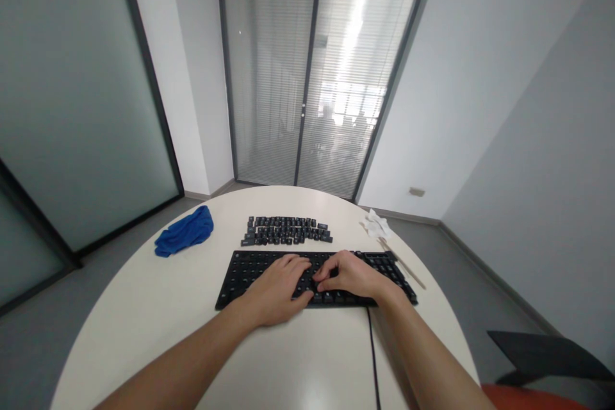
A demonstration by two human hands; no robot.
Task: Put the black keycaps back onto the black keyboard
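Observation:
A black keyboard (240,278) lies on the round white table (158,320), and both my hands rest on it. My left hand (276,288) lies over the middle keys with its fingers curled down onto them. My right hand (350,274) is just to its right, fingers bent and pinched together over a key; what they grip, if anything, is hidden. Behind the keyboard, several loose black keycaps (286,230) are laid out in rows.
A crumpled blue cloth (185,232) sits at the table's left. At the right rim lie a white tissue (376,224) and thin wooden sticks (401,261). The keyboard cable (372,352) runs toward me. A dark chair (548,355) stands at the lower right.

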